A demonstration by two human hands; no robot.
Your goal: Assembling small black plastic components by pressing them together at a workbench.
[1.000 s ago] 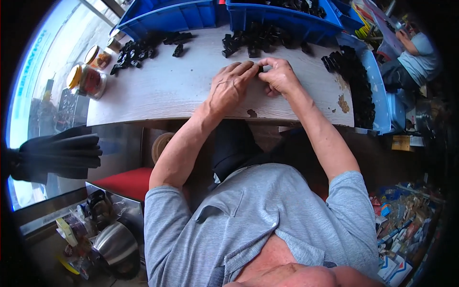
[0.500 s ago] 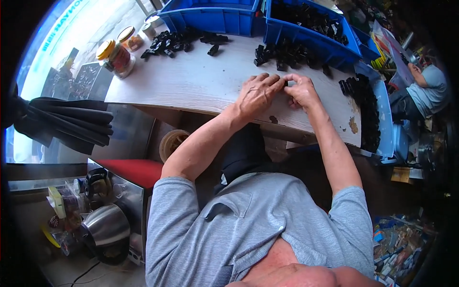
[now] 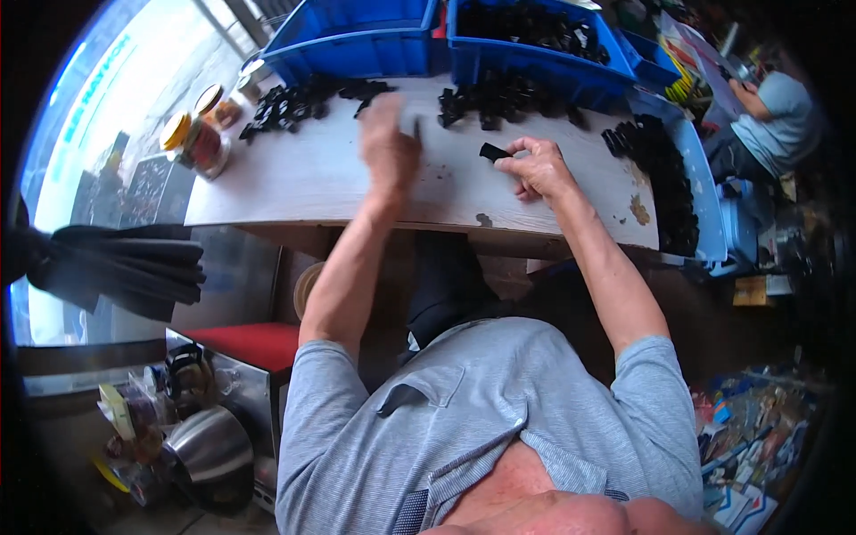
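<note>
Over the white worktop [image 3: 294, 187], my right hand [image 3: 540, 169] pinches a small black plastic part [image 3: 492, 152] between thumb and fingers. The part sticks out to the left of the fingertips. My left hand [image 3: 390, 152] is raised to the left of it, near a loose pile of black parts [image 3: 290, 109]. Motion smears its fingers, so whether they hold anything is unclear. A second pile of black parts [image 3: 508, 100] lies beyond my right hand.
Two blue bins [image 3: 357, 55] stand along the far edge, and the right one [image 3: 544, 64] holds many black parts. A light blue tray [image 3: 704, 192] of black parts sits at the right. Lidded jars [image 3: 203, 147] stand at the left corner. Another person [image 3: 776, 125] sits at far right.
My hands were together over the worktop and are now apart. The left has moved left and away towards the piles; the right keeps the black part, which now shows more.
</note>
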